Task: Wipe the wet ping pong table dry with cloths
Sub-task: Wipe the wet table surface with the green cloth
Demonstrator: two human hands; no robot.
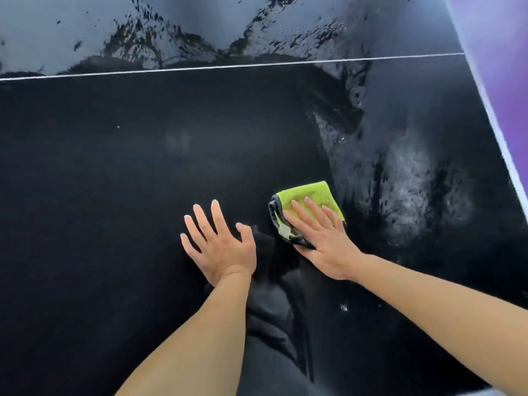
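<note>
Water (pixel 405 192) shines in streaks on the dark tabletop (pixel 114 172), near its right edge and just past your cloth. More water (pixel 177 35) lies in splashes and drops on the far side of the white line (pixel 228 66) that runs across the tabletop from left to right. Your right hand (pixel 320 238) lies flat on the cloth (pixel 308 201), with its fingers straight and a little spread. The fingers press the cloth down on the tabletop. They do not curl round it. The cloth is green on top and grey at its rim, and it is folded into a small square. A little grey tag (pixel 284 230) sticks out at its near left corner, beside your thumb. The cloth sits toward the near right part of the tabletop, right at the edge of the wet patch. Your left hand (pixel 220 244) is just beside it on the left, flat and wide open, with all its fingers spread apart. It holds nothing. You cannot tell if its palm touches the tabletop. The white right edge (pixel 497 132) of the tabletop slants past a purple floor (pixel 503 38).
</note>
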